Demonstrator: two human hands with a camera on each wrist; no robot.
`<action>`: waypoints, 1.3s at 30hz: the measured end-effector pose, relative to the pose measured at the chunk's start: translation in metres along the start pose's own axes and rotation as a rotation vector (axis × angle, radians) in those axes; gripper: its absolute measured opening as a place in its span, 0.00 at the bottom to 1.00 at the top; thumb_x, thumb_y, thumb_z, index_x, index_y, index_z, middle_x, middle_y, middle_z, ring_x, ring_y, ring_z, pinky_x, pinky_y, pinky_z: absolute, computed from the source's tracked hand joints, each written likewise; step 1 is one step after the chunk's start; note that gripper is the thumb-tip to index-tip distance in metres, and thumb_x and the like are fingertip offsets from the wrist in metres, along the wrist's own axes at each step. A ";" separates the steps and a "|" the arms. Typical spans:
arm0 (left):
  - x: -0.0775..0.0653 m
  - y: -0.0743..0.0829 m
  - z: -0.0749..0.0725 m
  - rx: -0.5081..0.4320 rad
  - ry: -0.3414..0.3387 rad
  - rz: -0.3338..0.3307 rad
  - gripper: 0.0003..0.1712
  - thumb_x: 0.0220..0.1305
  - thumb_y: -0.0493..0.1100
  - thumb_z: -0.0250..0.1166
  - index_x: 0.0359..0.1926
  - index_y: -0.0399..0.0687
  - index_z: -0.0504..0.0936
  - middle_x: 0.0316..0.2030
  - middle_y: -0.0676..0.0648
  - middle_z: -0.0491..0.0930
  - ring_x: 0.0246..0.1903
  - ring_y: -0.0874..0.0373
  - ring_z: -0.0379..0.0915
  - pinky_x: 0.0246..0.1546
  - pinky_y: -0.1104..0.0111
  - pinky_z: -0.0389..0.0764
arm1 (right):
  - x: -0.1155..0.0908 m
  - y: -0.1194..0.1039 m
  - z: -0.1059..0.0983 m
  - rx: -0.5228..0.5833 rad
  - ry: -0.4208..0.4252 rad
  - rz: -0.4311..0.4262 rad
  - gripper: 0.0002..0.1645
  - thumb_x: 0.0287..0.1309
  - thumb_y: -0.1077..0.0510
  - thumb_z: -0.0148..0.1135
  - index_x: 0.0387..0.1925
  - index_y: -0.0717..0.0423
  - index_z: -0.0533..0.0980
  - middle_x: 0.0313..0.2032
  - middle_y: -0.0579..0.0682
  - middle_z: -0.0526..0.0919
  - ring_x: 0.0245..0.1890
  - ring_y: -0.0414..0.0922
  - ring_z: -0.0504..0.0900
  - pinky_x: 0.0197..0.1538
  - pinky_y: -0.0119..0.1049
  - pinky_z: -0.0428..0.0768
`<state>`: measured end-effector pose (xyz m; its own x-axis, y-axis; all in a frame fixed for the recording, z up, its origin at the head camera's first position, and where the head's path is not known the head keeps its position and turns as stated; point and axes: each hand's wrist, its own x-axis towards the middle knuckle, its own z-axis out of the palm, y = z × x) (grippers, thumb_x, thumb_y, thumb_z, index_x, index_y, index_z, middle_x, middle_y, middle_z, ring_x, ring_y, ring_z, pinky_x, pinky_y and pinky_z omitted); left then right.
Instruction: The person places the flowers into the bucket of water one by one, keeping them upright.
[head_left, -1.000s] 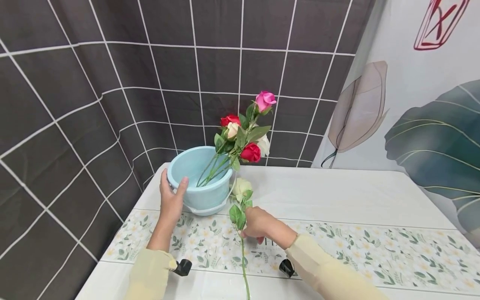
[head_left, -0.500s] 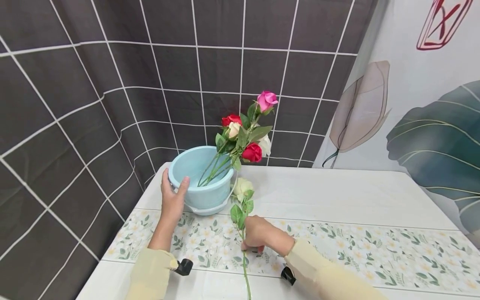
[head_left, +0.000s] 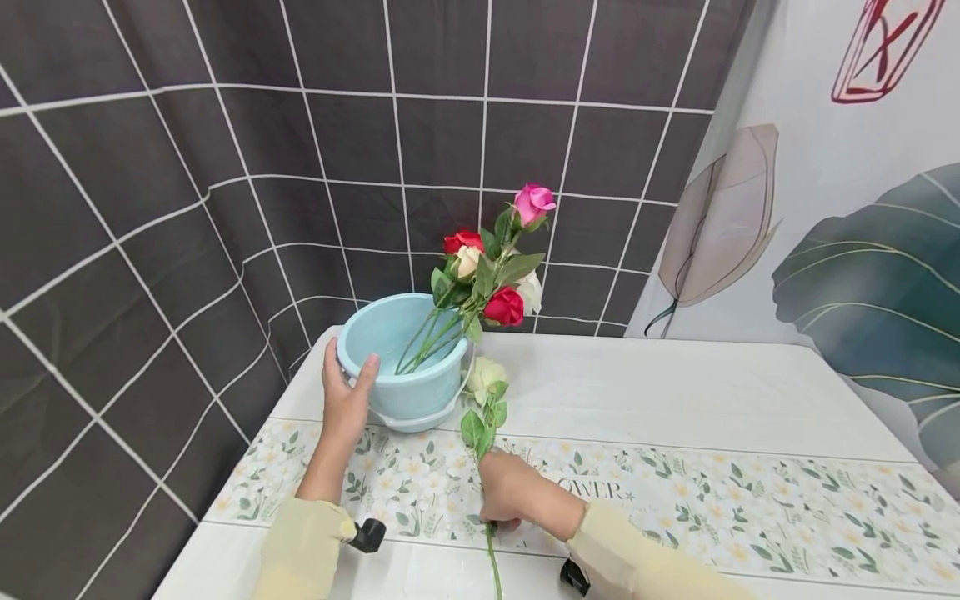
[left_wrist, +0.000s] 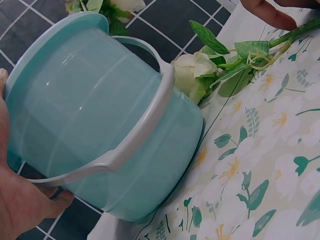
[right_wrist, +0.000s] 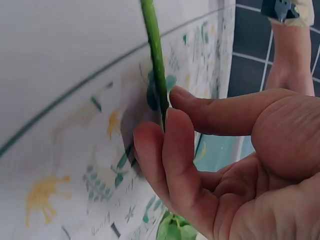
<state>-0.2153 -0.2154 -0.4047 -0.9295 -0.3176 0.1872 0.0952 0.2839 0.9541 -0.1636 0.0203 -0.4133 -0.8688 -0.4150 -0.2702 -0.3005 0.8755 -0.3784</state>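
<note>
A light blue bucket (head_left: 411, 398) with a pale handle (left_wrist: 150, 105) stands at the left of the table. My left hand (head_left: 347, 408) holds it by the near left side, thumb at the rim. Several roses lean in the bucket, among them a pink rose (head_left: 534, 202) and a red rose (head_left: 505, 306). A cream-white rose (head_left: 486, 379) lies on the table beside the bucket, its stem running toward me. Low on that stem (right_wrist: 156, 55), my right hand (head_left: 513, 493) pinches it between thumb and fingers in the right wrist view.
The table (head_left: 645, 383) has a white cover with a flower-printed band (head_left: 750, 508) across it. A dark curtain (head_left: 330, 133) with a white grid rises behind and to the left. At the right hangs a pale backdrop (head_left: 795, 183) with printed leaves.
My right hand has slid down the rose's stem toward me, away from the leaves, while the bloom has stayed nearly in place. The left hand and bucket have not visibly moved.
</note>
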 end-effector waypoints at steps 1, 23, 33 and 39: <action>0.000 0.000 0.000 -0.002 -0.002 0.000 0.49 0.67 0.65 0.52 0.76 0.61 0.33 0.74 0.45 0.38 0.74 0.49 0.32 0.72 0.49 0.35 | -0.001 -0.001 0.001 -0.008 0.002 0.001 0.19 0.39 0.61 0.79 0.28 0.67 0.77 0.15 0.49 0.73 0.05 0.38 0.70 0.13 0.27 0.73; 0.000 -0.001 0.001 -0.010 -0.011 -0.004 0.49 0.67 0.65 0.53 0.76 0.63 0.33 0.74 0.46 0.38 0.74 0.49 0.32 0.72 0.49 0.35 | 0.000 -0.003 0.011 -0.238 0.093 0.028 0.27 0.30 0.64 0.76 0.39 0.66 0.78 0.23 0.51 0.74 0.19 0.43 0.70 0.20 0.34 0.75; 0.001 0.000 0.001 0.004 -0.003 -0.005 0.49 0.67 0.66 0.52 0.76 0.62 0.33 0.74 0.45 0.38 0.74 0.49 0.33 0.72 0.49 0.36 | 0.003 0.002 0.010 -0.193 0.139 0.047 0.41 0.32 0.65 0.74 0.54 0.69 0.72 0.30 0.58 0.80 0.22 0.47 0.75 0.22 0.37 0.78; 0.001 -0.002 0.000 -0.008 -0.010 0.007 0.49 0.67 0.65 0.52 0.76 0.62 0.32 0.74 0.45 0.38 0.74 0.49 0.33 0.72 0.50 0.35 | 0.003 0.007 0.004 -0.108 0.167 0.028 0.46 0.30 0.68 0.72 0.59 0.72 0.69 0.39 0.65 0.82 0.30 0.53 0.81 0.32 0.45 0.84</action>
<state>-0.2163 -0.2160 -0.4066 -0.9324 -0.3065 0.1913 0.1041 0.2789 0.9546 -0.1665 0.0247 -0.4200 -0.9280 -0.3508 -0.1253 -0.3076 0.9114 -0.2735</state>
